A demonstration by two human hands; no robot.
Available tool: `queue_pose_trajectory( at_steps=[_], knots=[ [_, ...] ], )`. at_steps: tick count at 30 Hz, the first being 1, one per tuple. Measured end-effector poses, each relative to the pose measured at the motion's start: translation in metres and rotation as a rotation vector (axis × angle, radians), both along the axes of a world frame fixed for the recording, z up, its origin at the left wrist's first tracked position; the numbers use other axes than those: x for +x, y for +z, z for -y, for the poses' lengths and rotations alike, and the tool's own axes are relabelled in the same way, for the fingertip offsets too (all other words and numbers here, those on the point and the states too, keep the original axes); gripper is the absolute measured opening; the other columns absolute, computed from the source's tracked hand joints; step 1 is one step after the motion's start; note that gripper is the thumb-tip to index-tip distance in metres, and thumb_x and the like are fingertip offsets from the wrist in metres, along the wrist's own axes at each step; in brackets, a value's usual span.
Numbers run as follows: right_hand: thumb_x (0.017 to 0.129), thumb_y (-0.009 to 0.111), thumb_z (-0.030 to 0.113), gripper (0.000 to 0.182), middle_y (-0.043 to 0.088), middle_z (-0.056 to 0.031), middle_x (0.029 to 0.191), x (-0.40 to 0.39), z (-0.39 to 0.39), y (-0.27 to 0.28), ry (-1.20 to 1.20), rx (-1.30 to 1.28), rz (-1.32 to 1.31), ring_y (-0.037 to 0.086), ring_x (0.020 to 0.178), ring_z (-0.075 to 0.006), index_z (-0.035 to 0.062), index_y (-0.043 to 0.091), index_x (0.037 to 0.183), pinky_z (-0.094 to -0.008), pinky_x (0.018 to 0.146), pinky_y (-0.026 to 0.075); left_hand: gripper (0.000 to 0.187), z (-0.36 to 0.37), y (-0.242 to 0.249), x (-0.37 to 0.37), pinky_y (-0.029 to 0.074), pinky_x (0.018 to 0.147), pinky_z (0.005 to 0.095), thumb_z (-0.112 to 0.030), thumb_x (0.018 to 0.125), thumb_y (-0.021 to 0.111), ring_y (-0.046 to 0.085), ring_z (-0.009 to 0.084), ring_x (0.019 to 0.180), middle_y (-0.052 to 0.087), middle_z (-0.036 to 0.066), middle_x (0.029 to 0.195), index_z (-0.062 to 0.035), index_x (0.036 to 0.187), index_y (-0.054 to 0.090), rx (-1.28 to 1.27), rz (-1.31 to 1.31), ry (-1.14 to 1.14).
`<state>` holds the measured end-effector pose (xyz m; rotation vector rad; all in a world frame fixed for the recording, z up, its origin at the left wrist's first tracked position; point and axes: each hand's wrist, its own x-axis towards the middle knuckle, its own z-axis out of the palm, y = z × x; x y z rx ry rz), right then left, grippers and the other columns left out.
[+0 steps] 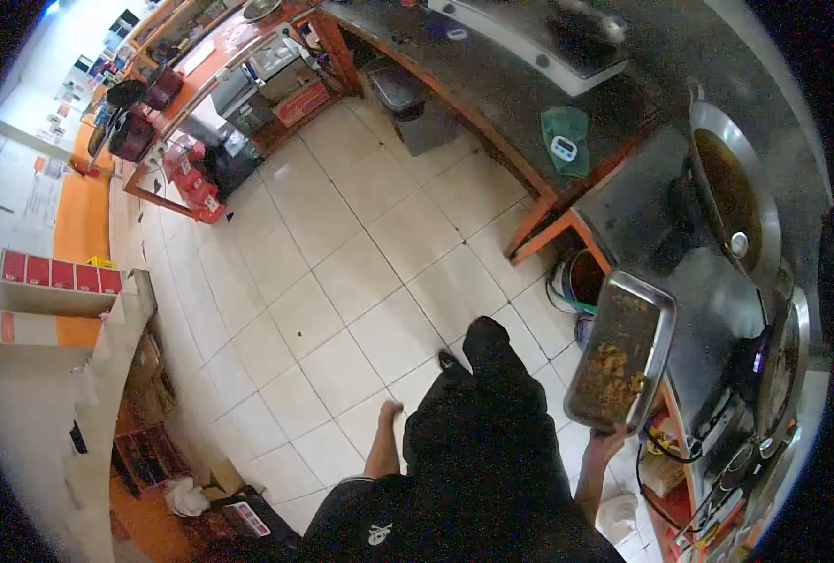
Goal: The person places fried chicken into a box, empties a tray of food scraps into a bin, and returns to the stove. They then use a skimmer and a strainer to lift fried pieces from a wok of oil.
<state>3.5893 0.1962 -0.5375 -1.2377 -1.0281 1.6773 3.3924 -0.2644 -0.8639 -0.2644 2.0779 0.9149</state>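
My right hand [607,439] grips the near end of a rectangular metal tray [665,319]. Browned pieces of food [609,375] lie in the tray's nearer half, and the far half shows only a thin oily layer with bits. The tray is held at my right side, beside the stove counter. My left hand [391,410] hangs low at my left side over the tiled floor, its fingers curled with nothing visible in them.
A large wok [769,225] with dark oil and a second pan [797,375] stand on the stove at right. A timer [563,147] lies on a green cloth [567,117]. Buckets [567,281] sit below the counter's edge. A grey bin [417,113] stands farther off.
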Motion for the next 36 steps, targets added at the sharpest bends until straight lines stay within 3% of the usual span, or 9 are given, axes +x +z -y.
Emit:
queue_pose_trajectory(
  at_steps=[2,4,7,11,20,23,25,31,36],
  knots=[
    [0.080,0.048,0.025,0.025,0.049,-0.0084,0.095,-0.052,0.015,0.006,-0.009,-0.055,0.070,0.047,0.086,-0.0193,0.0048,0.046,0.096,-0.0323,0.071,0.042,0.035,0.036,0.035,0.026,0.048,0.049,0.0352,-0.030,0.072,0.061,0.045,0.0207,0.037,0.048,0.013,0.048,0.0024,0.061,0.053,-0.229,0.233,0.287],
    [0.073,0.051,0.019,0.020,0.052,-0.0046,0.085,-0.104,0.023,-0.002,-0.085,-0.128,0.098,0.050,0.080,-0.0209,0.0077,0.050,0.089,-0.0337,0.073,0.041,0.033,0.062,0.071,0.019,0.048,0.049,0.0352,-0.026,0.074,0.056,0.038,0.0178,0.035,0.038,0.004,0.044,-0.0044,0.053,0.044,0.128,0.304,0.663],
    [0.072,0.050,0.017,0.010,0.052,-0.0021,0.076,-0.209,0.046,-0.016,-0.001,-0.094,0.158,0.050,0.072,-0.0175,0.0088,0.052,0.077,-0.0329,0.069,0.041,0.035,0.068,0.079,-0.053,0.048,0.051,0.0349,-0.024,0.077,0.052,0.032,0.0149,0.035,0.030,0.000,0.045,-0.0093,0.051,0.034,0.048,0.278,0.665],
    [0.071,0.050,0.017,0.010,0.048,-0.0037,0.068,-0.341,0.064,-0.090,-0.050,-0.295,0.107,0.049,0.066,-0.0165,0.0071,0.048,0.070,-0.0320,0.056,0.041,0.030,0.061,0.089,-0.220,0.046,0.060,0.0298,-0.025,0.079,0.052,0.059,0.0221,0.073,0.056,0.008,0.085,-0.0023,0.098,0.053,0.134,0.127,0.652],
    [0.081,0.049,0.026,0.024,0.045,-0.0068,0.074,-0.637,0.100,-0.182,0.185,-0.105,0.452,0.044,0.071,-0.0174,0.0020,0.045,0.085,-0.0312,0.069,0.038,0.036,0.037,0.171,-0.623,0.049,0.071,0.0316,-0.026,0.082,0.052,0.062,0.0222,0.080,0.061,0.016,0.091,0.0025,0.104,0.053,0.241,-0.286,0.105],
    [0.074,0.052,0.031,0.033,0.044,-0.0141,0.084,-0.699,0.100,-0.230,0.275,-0.194,0.377,0.045,0.078,-0.0244,-0.0011,0.053,0.066,-0.0379,0.075,0.035,0.034,0.028,0.145,-0.745,0.049,0.071,0.0317,-0.025,0.082,0.052,0.062,0.0217,0.076,0.061,0.015,0.091,0.0015,0.103,0.053,0.239,-0.314,-0.014],
    [0.077,0.051,0.032,0.034,0.047,-0.0151,0.081,-0.754,0.122,-0.178,0.269,0.007,0.514,0.047,0.077,-0.0248,-0.0010,0.052,0.067,-0.0381,0.075,0.036,0.033,-0.015,0.185,-0.825,0.048,0.068,0.0312,-0.026,0.081,0.052,0.062,0.0194,0.072,0.062,0.013,0.088,0.0000,0.102,0.052,0.242,-0.335,-0.122],
    [0.077,0.052,0.026,0.030,0.050,-0.0094,0.071,-0.883,0.179,-0.224,0.001,-0.190,0.483,0.049,0.071,-0.0207,-0.0022,0.048,0.068,-0.0346,0.065,0.041,0.035,-0.134,0.131,-1.064,0.044,0.072,0.0341,-0.025,0.079,0.055,0.056,0.0249,0.080,0.059,0.015,0.084,0.0043,0.096,0.050,0.410,-0.642,-0.370],
    [0.080,0.058,0.022,0.024,0.050,-0.0088,0.091,-0.963,0.245,-0.291,-0.226,-0.198,0.649,0.047,0.084,-0.0174,0.0035,0.042,0.086,-0.0326,0.077,0.040,0.008,-0.245,-0.044,-1.232,0.039,0.058,0.0288,-0.016,0.088,0.040,0.044,0.0156,0.066,0.044,0.003,0.075,-0.0093,0.088,0.044,0.974,0.165,0.063]
  ],
)
